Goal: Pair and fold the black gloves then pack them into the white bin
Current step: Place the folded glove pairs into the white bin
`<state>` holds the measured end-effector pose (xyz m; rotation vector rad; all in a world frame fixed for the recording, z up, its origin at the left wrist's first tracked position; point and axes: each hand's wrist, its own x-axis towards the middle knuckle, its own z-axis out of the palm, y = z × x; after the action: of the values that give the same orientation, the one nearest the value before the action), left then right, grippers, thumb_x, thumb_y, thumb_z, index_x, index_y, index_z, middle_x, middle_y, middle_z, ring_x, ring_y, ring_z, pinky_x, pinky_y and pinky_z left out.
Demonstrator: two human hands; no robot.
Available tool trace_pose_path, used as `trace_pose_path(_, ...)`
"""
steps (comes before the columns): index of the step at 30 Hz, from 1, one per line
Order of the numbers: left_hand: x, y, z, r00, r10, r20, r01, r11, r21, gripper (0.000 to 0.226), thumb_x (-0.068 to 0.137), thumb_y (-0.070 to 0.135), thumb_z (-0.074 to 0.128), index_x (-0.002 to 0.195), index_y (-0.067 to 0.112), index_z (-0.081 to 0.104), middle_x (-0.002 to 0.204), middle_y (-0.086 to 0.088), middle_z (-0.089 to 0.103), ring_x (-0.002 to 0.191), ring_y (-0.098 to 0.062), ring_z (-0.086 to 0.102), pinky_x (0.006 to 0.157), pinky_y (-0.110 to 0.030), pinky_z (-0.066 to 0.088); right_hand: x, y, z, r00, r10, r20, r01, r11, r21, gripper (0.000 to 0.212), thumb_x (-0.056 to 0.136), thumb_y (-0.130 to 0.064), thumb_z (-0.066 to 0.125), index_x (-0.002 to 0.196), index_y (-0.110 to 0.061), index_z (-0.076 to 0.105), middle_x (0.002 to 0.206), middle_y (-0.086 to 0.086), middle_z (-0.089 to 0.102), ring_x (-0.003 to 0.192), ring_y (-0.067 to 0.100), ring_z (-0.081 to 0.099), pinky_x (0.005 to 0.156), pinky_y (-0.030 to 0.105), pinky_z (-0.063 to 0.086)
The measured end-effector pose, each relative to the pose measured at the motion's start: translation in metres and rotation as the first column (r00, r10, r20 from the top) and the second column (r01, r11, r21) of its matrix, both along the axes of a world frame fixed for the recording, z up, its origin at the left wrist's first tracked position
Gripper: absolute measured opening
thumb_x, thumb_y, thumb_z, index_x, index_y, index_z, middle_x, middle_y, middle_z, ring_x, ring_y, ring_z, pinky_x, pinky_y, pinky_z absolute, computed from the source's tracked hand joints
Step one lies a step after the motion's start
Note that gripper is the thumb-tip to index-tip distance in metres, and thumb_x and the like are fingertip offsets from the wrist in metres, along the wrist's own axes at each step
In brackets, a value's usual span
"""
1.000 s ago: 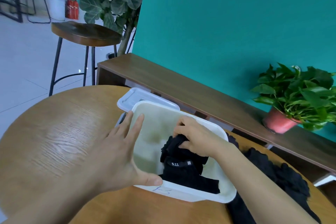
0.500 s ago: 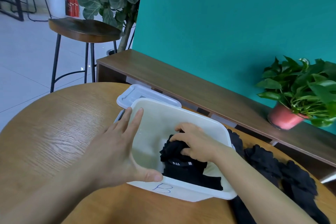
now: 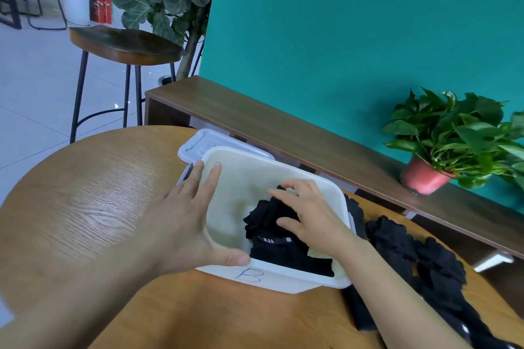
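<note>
The white bin, marked with a blue "B" on its near wall, stands on the round wooden table. Folded black gloves with a small "5.11" tag lie in its right half. My right hand rests on top of them inside the bin, fingers spread and nearly straight. My left hand lies flat against the bin's left wall, its thumb on the near corner of the rim. A pile of loose black gloves lies on the table to the right of the bin.
The bin's white lid lies partly under its far left corner. Behind the table runs a low wooden bench with a potted plant against a teal wall. A wooden stool stands at the back left.
My right hand has uncurled from the gloves in the bin, and its fingers now lie spread over them. My left hand has stayed against the bin. The camera has shifted slightly.
</note>
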<state>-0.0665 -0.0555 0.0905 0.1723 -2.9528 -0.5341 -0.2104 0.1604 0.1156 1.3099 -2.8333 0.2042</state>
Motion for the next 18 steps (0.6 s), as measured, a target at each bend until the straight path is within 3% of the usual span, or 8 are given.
trace_pose_path(3, 0.005, 0.002, -0.003, 1.000, 0.000, -0.011, 0.000, 1.000, -0.010, 0.149, 0.030, 0.110, 0.027, 0.139, 0.036, -0.042, 0.159, 0.000, -0.031, 0.152, -0.017, -0.003, 0.118, -0.039, 0.019, 0.010, 0.003, -0.009, 0.994, -0.062, 0.086, 0.060, 0.998, 0.021, 0.055, 0.097, -0.037, 0.057, 0.148, -0.030, 0.040, 0.151, -0.003, 0.028, 0.140, 0.014, 0.015, 0.115, 0.036, 0.024)
trace_pose_path(7, 0.010, 0.004, -0.005, 1.000, -0.001, -0.022, 0.000, 1.000, -0.019, 0.149, 0.030, 0.110, 0.027, 0.140, 0.035, -0.041, 0.158, -0.001, -0.033, 0.152, -0.017, -0.007, 0.119, -0.039, 0.017, 0.017, 0.001, -0.018, 0.975, -0.142, 0.172, 0.129, 0.988, 0.088, 0.062, 0.098, -0.045, 0.053, 0.153, -0.031, 0.029, 0.160, -0.004, 0.012, 0.146, 0.016, 0.003, 0.119, 0.044, 0.020)
trace_pose_path(13, 0.013, 0.007, -0.005, 0.999, 0.017, -0.034, -0.018, 1.000, -0.019, 0.146, 0.033, 0.109, 0.028, 0.139, 0.037, -0.043, 0.158, 0.000, -0.034, 0.152, -0.019, -0.006, 0.119, -0.039, 0.016, 0.016, 0.003, -0.026, 0.970, -0.131, 0.206, 0.077, 0.965, 0.251, 0.070, 0.098, -0.045, 0.052, 0.156, -0.035, 0.013, 0.163, -0.008, -0.009, 0.147, 0.015, -0.009, 0.118, 0.042, 0.023)
trace_pose_path(18, 0.012, 0.008, -0.005, 0.999, 0.026, -0.029, -0.027, 1.000, -0.014, 0.147, 0.035, 0.108, 0.033, 0.142, 0.037, -0.039, 0.159, -0.001, -0.032, 0.152, -0.019, -0.004, 0.119, -0.038, 0.017, 0.012, 0.000, -0.028, 0.968, -0.129, 0.214, 0.052, 0.941, 0.335, 0.072, 0.099, -0.045, 0.050, 0.155, -0.038, 0.007, 0.163, -0.008, -0.015, 0.149, 0.017, -0.012, 0.120, 0.044, 0.017)
